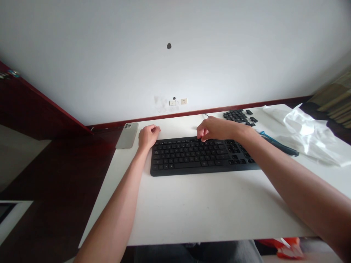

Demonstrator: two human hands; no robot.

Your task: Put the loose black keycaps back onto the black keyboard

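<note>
Two hands stay apart: your left hand (148,136) curls loosely on the white desk (208,215) beside the black keyboard (197,157), and your right hand (215,129) bends over its top row, any grip hidden. Loose black keycaps (236,116) lie beyond the keyboard, and a smartphone (127,136) lies to its left.

The right hand (218,129) hides upper keys of the black keyboard (192,157). At five o'clock, an orange object (287,247) is cut off by the bottom edge.
</note>
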